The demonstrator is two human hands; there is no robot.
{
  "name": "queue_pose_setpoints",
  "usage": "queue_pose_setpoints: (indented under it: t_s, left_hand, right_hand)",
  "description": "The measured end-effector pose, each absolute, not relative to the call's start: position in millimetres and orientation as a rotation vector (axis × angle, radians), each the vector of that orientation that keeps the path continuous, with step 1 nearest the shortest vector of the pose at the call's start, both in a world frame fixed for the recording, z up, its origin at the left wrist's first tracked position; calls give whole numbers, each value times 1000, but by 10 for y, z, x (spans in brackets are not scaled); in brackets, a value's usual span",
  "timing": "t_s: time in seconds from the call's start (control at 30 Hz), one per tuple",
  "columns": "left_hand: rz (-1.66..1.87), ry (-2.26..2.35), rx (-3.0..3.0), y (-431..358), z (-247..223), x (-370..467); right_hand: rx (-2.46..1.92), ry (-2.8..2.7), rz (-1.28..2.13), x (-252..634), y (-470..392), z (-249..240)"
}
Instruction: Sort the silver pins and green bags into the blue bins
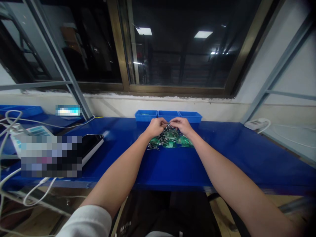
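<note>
A heap of thin, dark, metallic rod-like pieces (162, 139) lies on the blue table, mixed with crumpled green pieces (170, 144) that look like thin plastic. Over the far side of this heap, my left hand (156, 127) has its fingers closed in a pinch. Close by on the right, my right hand (182, 125) is pinched too, its fingertips nearly meeting those of the left. Whatever sits between the fingertips is too small to name.
Behind the heap stands a row of blue bins (169, 114) against the wall below the window. A device with a dark screen (90, 144) and white cables (50, 189) occupy the left side. A white power strip (256, 124) lies at the right by a metal post.
</note>
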State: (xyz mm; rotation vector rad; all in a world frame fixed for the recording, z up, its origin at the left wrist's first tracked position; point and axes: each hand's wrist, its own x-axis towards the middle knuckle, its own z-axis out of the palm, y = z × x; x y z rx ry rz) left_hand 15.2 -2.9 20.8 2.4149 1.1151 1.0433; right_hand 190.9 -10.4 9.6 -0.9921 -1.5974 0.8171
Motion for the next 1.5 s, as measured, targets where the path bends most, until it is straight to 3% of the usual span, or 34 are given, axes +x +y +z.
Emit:
queue_pose_setpoints:
  t_s: [0.23, 0.4, 0.5, 0.77, 1.17, 1.5]
  left_hand:
    - [1121, 1162, 2394, 71, 197, 60]
    - [1204, 1396, 2268, 162, 224, -92]
    - [1148, 1437, 2249, 200, 191, -115]
    - [943, 1441, 2363, 261, 95, -114]
    - [495, 1583, 2600, 267, 78, -155]
    - [546, 1459, 2645, 168, 46, -34]
  right_hand:
    - [-1054, -1477, 912, 2025, -30, 41]
    - [-1222, -1373, 726, 2210, 81, 3]
    - [-1221, -1240, 656, 2347, 153, -20]
    - [-1204, -1119, 847, 2550, 176, -93]
    - [-1480, -1783, 244, 2259, 70, -92]
    - [-1410, -1982, 183, 2065, -53, -27]
